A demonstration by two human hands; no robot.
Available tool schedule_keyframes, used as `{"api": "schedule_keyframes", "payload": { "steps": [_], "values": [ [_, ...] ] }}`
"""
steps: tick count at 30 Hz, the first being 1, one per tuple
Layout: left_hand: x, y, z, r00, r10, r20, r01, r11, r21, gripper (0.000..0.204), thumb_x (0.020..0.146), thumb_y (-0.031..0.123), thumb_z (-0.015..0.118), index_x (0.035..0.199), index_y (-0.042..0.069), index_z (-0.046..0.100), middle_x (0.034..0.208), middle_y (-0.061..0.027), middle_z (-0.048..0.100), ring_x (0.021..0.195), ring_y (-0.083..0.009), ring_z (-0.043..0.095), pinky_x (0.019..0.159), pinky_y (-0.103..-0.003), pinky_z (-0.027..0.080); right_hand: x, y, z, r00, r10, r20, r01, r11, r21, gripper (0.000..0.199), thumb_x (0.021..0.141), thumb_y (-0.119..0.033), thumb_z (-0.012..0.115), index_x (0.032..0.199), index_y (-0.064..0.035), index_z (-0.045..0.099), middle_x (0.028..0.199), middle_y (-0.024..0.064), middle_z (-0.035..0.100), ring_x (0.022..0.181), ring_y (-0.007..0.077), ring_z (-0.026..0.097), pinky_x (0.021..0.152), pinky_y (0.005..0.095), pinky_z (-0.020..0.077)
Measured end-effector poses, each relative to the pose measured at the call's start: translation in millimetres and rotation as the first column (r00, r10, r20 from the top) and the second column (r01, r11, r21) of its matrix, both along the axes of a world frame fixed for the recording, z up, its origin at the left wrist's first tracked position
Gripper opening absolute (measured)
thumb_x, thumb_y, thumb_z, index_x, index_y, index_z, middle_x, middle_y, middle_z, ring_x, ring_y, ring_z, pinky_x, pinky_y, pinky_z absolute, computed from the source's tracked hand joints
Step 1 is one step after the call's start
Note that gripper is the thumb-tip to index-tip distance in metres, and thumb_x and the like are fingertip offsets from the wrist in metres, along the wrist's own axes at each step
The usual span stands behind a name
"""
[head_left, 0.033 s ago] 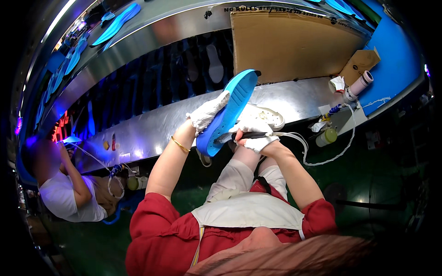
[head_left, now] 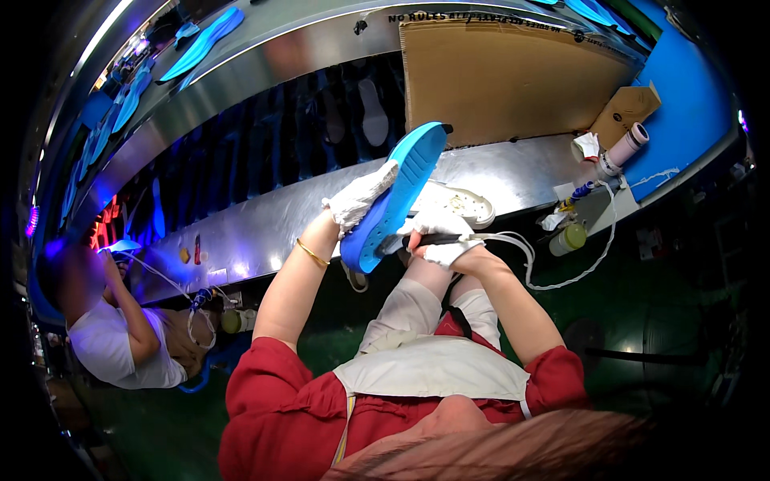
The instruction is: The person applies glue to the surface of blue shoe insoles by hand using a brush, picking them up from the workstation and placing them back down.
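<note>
My left hand [head_left: 361,195] wears a white glove and is closed round the edge of a blue shoe sole [head_left: 405,180]. I hold the sole slanted over the bench's near edge, its far end up and to the right, with a black tip there. My right hand [head_left: 441,234], in a white fingertip-free glove, grips a black pen-like tool [head_left: 445,238] with white tubes trailing from its back end. The tool's front end lies at the lower right edge of the sole; whether it touches, I cannot tell. Just behind my right hand is a white shoe-shaped piece [head_left: 457,202].
A metal bench [head_left: 529,164] crosses in front of me, with a cardboard panel [head_left: 513,80] standing on it. At right are a pink bottle [head_left: 630,144] and the white tubes [head_left: 589,268] hanging in a loop. On a conveyor [head_left: 305,16] lie blue soles. A co-worker [head_left: 128,329] sits at left.
</note>
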State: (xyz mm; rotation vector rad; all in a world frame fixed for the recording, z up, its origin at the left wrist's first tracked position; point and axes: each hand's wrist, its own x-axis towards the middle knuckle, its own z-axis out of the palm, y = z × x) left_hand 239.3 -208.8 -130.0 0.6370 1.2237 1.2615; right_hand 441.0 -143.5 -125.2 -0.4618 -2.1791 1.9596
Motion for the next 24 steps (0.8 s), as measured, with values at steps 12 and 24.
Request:
{"api": "schedule_keyframes", "payload": {
  "steps": [12,24],
  "values": [
    [-5,-14,9,0.994,0.094,0.055,-0.095,0.995,0.020,0.066,0.081,0.061,0.056,0.118,0.006,0.055,0.093,-0.0105,0.064,0.072,-0.0186,0.064,0.063,-0.029,0.056,10,22,4,0.998,0.057,-0.013,-0.056,0.998,0.014,0.010,0.072,-0.003,0.067,0.080,-0.0045,0.061,0.080,0.0020,0.059,0.077,0.0121,0.054,0.072,0.0261,0.0459],
    [-3,-54,-38,0.666,-0.130,0.734,-0.135,0.947,0.290,0.070,0.090,0.055,0.043,0.133,0.001,0.041,0.131,-0.0209,0.047,0.118,-0.0363,0.048,0.103,-0.049,0.038,16,10,-15,0.861,-0.312,-0.401,0.335,0.942,-0.013,0.016,0.075,-0.002,0.070,0.084,-0.0037,0.057,0.076,0.0024,0.060,0.066,0.0087,0.056,0.063,0.0224,0.0457]
  ]
}}
